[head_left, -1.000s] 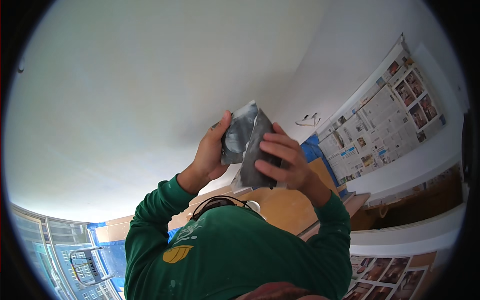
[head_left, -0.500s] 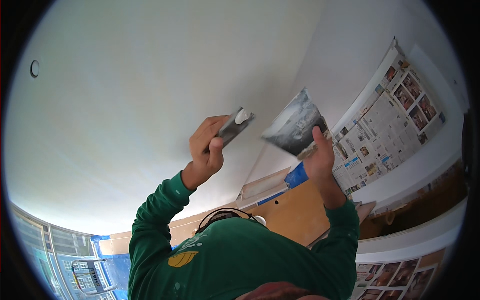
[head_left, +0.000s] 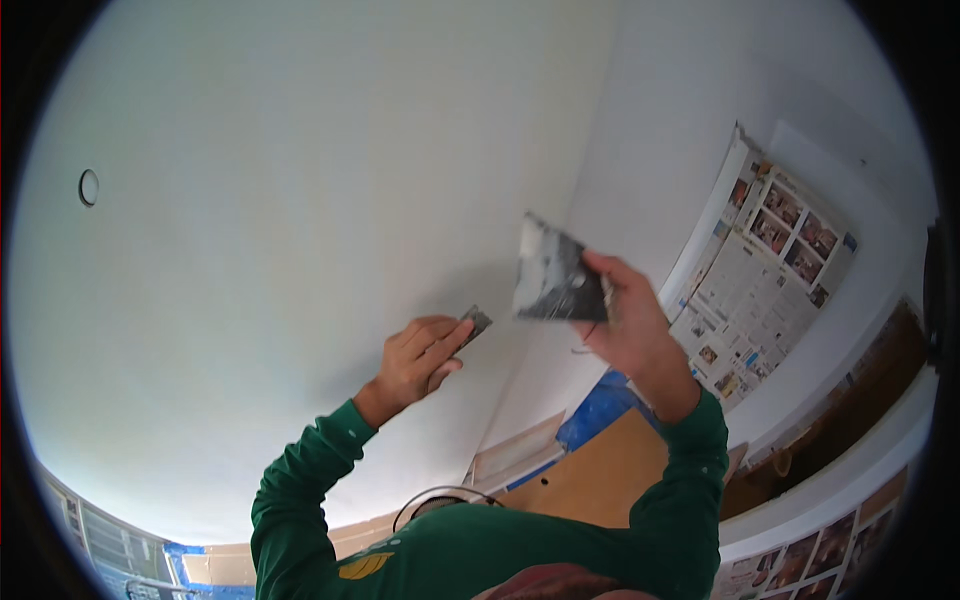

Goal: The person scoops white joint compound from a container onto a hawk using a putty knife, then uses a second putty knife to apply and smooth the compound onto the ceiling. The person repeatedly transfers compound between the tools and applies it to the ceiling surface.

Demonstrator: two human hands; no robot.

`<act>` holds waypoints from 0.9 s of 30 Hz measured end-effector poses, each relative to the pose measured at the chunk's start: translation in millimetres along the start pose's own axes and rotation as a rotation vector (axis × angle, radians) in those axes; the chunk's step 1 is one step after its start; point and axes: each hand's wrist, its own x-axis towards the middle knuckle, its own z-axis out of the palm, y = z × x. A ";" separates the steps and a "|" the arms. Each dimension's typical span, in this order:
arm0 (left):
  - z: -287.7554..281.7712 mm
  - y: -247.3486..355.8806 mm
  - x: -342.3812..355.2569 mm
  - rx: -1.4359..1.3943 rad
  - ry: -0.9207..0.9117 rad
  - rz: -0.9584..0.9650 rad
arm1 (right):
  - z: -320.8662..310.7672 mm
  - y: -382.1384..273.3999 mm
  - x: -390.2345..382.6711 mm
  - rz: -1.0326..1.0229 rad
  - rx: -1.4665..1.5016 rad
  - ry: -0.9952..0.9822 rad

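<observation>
Putty knife (head_left: 476,322) is gripped in the left hand (head_left: 420,358), only its small grey blade tip showing past the fingers, close against the white ceiling (head_left: 250,250). Fingers are curled tight round the handle, which is hidden in the fist; the green-sleeved forearm is raised from lower left. A flat grey plate (head_left: 553,275), smeared with white filler and dark patches, is held up by the right hand (head_left: 628,325), thumb over its near edge, fingers behind. Plate is tilted, just right of the knife, the two apart. Both arms are lifted overhead, hands well separated. Newspaper (head_left: 770,270) is taped over the wall at right; a small round hole (head_left: 89,187) is seen in the ceiling, far left.
</observation>
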 end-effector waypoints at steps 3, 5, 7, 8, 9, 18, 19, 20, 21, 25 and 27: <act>-14.2 -3.2 1.8 -0.105 0.195 -0.107 | 42.8 -85.2 17.3 -0.410 -0.079 -0.306; -27.6 -16.6 14.5 -0.116 0.259 -0.073 | 95.8 -136.4 17.4 -0.777 -0.275 -0.267; -25.5 -25.3 21.2 -0.155 0.310 -0.053 | 123.9 -214.9 31.6 -1.068 -0.533 -0.362; -20.9 -31.5 20.6 -0.165 0.324 -0.055 | 150.8 -227.7 28.5 -1.273 -0.751 -0.242; -21.3 -33.9 21.2 -0.158 0.336 -0.054 | 171.7 -258.1 39.2 -1.413 -0.988 -0.176; -43.4 -31.8 11.9 -0.073 0.285 0.004 | 319.2 -353.3 106.1 -2.186 -1.681 0.140; -41.2 -31.7 13.4 -0.084 0.292 0.007 | 321.9 -365.2 114.1 -2.266 -1.698 0.143; -42.4 -31.7 13.7 -0.084 0.298 0.008 | 327.0 -366.6 117.3 -2.272 -1.710 0.143; -43.4 -31.9 13.9 -0.085 0.303 0.009 | 331.5 -367.6 121.0 -2.277 -1.724 0.142; -44.7 -34.5 16.8 -0.073 0.320 0.030 | 341.7 -362.5 131.5 -2.247 -1.773 0.115; -45.1 -36.0 16.5 -0.076 0.322 0.038 | 345.4 -361.6 138.3 -2.286 -1.757 0.137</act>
